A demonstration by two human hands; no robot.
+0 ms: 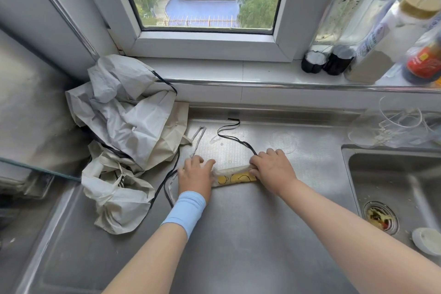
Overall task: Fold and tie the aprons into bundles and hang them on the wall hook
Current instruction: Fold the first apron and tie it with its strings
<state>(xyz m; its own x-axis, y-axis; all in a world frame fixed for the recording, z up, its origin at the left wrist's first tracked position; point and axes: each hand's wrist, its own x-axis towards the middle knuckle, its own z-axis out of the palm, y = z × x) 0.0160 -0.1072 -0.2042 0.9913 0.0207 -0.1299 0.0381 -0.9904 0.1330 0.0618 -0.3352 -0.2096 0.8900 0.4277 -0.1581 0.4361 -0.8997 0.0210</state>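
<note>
A pale apron rolled into a narrow bundle (235, 175), with a yellow printed patch showing, lies on the steel counter (238, 234). My left hand (195, 172) grips its left end and my right hand (272, 167) grips its right end. A black tie string (229, 135) snakes away from under my right hand toward the back wall. A pale strap (199, 137) trails behind my left hand. A heap of crumpled pale aprons (126, 131) with black strings fills the counter's left corner. No wall hook is in view.
A sink (393, 188) with a food-filled drain strainer (380, 218) and a white lid (427, 240) lies at right. Bottles (372, 38) line the windowsill. Clear plastic containers (401, 126) sit behind the sink. A glass panel edge (35, 167) is at left.
</note>
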